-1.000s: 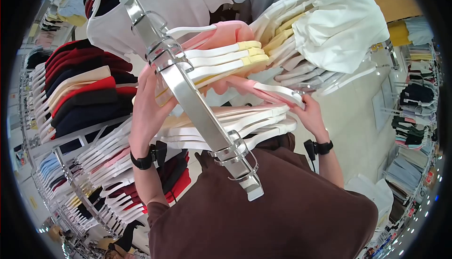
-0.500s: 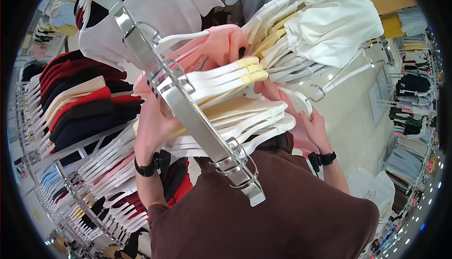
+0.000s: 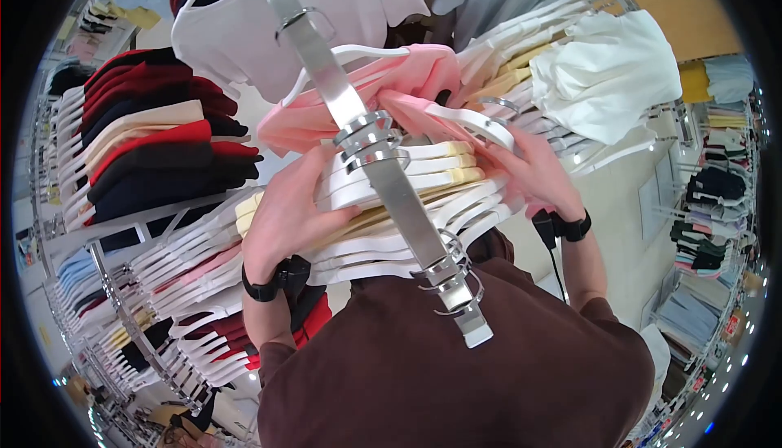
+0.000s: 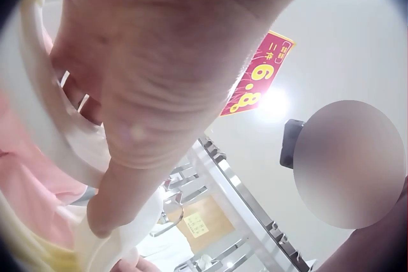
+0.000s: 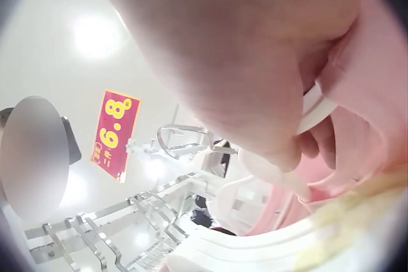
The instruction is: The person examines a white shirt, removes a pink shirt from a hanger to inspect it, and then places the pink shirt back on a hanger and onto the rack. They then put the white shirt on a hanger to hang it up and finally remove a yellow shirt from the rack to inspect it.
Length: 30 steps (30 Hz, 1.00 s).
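My right hand (image 3: pixel 544 177) grips the shoulder of a white hanger (image 3: pixel 479 125) that carries a pink top (image 3: pixel 419 114). Its metal hook (image 5: pixel 185 141) stands free of the rail in the right wrist view. Left of the metal rail (image 3: pixel 399 204), my left hand (image 3: pixel 285 213) holds the ends of several white hangers (image 3: pixel 350 195) with pale yellow garments. In the left wrist view the thumb lies over a white hanger (image 4: pixel 118 240), the other fingers curled behind it. Another pink top (image 3: pixel 358 85) hangs farther along the rail.
A white garment (image 3: pixel 607 77) hangs at the back right among other hangers. Dark and red tops (image 3: pixel 163 163) fill a rack at left. White hangers (image 3: pixel 366 265) crowd the rail's near end. A red price sign (image 4: pixel 258 77) hangs overhead.
My right hand has brought the pink top's hanger up and left, over the row of hangers. The left hand now sits lower on the hangers' ends. The rail appears farther right in view.
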Each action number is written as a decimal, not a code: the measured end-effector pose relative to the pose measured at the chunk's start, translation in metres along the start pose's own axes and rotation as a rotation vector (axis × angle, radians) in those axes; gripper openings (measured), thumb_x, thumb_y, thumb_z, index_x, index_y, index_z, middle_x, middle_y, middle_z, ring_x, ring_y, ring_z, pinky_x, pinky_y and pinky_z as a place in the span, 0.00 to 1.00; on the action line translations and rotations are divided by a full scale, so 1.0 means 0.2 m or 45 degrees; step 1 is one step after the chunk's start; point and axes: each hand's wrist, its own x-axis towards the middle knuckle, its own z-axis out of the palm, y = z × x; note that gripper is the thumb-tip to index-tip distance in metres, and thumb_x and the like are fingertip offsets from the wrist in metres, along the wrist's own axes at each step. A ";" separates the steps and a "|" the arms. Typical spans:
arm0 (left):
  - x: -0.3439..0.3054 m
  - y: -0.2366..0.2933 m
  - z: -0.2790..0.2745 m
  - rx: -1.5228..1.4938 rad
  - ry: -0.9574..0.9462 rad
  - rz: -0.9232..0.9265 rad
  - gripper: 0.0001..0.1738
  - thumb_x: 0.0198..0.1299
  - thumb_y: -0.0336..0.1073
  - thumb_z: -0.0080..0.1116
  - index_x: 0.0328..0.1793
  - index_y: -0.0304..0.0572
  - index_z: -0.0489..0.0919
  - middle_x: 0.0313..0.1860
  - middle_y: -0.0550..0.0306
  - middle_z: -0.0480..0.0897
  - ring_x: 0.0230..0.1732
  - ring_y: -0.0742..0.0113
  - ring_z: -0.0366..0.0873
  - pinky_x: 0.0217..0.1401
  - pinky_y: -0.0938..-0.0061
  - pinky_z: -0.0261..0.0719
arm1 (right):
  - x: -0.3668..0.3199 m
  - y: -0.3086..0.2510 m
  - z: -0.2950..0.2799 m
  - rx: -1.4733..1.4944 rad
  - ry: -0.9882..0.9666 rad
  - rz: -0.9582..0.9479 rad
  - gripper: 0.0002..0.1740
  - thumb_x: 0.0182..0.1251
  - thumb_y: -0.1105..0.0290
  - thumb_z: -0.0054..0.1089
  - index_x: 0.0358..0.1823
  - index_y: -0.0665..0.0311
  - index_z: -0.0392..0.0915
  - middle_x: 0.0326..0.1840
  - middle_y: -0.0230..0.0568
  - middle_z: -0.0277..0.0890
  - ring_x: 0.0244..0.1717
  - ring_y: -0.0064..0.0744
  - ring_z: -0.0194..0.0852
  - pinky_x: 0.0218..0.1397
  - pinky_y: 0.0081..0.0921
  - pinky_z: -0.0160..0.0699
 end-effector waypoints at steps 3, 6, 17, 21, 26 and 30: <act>0.01 -0.01 0.00 -0.007 0.020 0.047 0.45 0.51 0.45 0.79 0.75 0.38 0.76 0.56 0.35 0.87 0.62 0.34 0.84 0.64 0.53 0.82 | 0.12 -0.19 -0.02 0.007 -0.079 -0.287 0.22 0.80 0.57 0.65 0.61 0.69 0.83 0.42 0.52 0.86 0.41 0.45 0.86 0.52 0.38 0.81; 0.00 0.03 -0.02 0.004 -0.001 0.035 0.44 0.54 0.45 0.78 0.77 0.40 0.75 0.60 0.35 0.86 0.64 0.35 0.83 0.67 0.53 0.81 | 0.23 -0.34 -0.05 0.026 -0.256 -0.357 0.23 0.79 0.58 0.65 0.63 0.69 0.83 0.42 0.51 0.87 0.43 0.44 0.86 0.52 0.38 0.81; 0.00 0.02 0.02 0.010 0.045 0.113 0.41 0.58 0.46 0.75 0.76 0.38 0.74 0.67 0.37 0.84 0.71 0.39 0.80 0.73 0.52 0.77 | 0.61 -0.63 0.09 -0.049 -0.510 -0.749 0.26 0.78 0.68 0.66 0.74 0.67 0.79 0.49 0.38 0.88 0.48 0.27 0.83 0.56 0.27 0.82; 0.00 0.01 0.05 -0.025 0.120 0.127 0.41 0.59 0.45 0.76 0.76 0.37 0.75 0.67 0.38 0.84 0.71 0.39 0.80 0.74 0.52 0.77 | 0.71 -0.67 0.16 -0.349 -0.583 -0.652 0.31 0.76 0.56 0.69 0.78 0.55 0.80 0.46 0.43 0.91 0.45 0.38 0.88 0.53 0.34 0.83; 0.06 -0.05 0.09 0.019 0.316 0.186 0.44 0.55 0.43 0.81 0.76 0.33 0.75 0.64 0.39 0.84 0.68 0.41 0.82 0.73 0.56 0.77 | 0.83 -0.72 0.17 -0.128 -0.676 -0.589 0.32 0.77 0.50 0.68 0.78 0.52 0.80 0.50 0.45 0.92 0.49 0.45 0.90 0.57 0.36 0.84; 0.10 -0.06 0.05 0.042 0.375 0.216 0.45 0.55 0.41 0.82 0.76 0.32 0.74 0.65 0.39 0.84 0.71 0.41 0.81 0.75 0.55 0.76 | 0.88 -0.79 0.14 -0.409 -0.661 -0.490 0.30 0.80 0.54 0.68 0.77 0.58 0.80 0.55 0.48 0.92 0.55 0.39 0.90 0.63 0.34 0.83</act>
